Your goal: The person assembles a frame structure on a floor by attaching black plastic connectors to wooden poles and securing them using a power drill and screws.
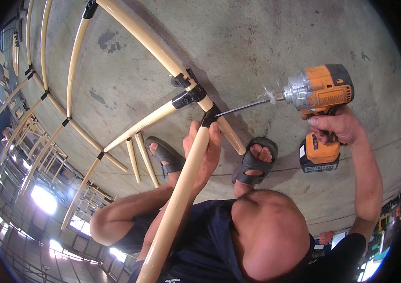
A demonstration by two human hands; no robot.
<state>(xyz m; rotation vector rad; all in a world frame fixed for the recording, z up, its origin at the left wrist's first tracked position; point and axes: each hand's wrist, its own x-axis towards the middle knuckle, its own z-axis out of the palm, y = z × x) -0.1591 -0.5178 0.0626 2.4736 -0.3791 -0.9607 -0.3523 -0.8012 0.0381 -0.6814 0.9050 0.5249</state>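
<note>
Left hand (204,147) clenched round cream pipe (178,203) just under black joint (210,116); right hand (333,126) gripping orange driver (319,92), long bit (244,108) at joint; slipping bit could jab fingers

The cream pipe (177,203) runs from six o'clock up toward the centre, tilted slightly right, ending in a black joint clamp (210,115). The orange and grey cordless driver (320,94) sits at two o'clock, lying roughly level, its battery base pointing down. Its long thin bit (243,107) points toward nine o'clock, the tip apparently meeting the clamp, though the contact is hard to make out.
</note>
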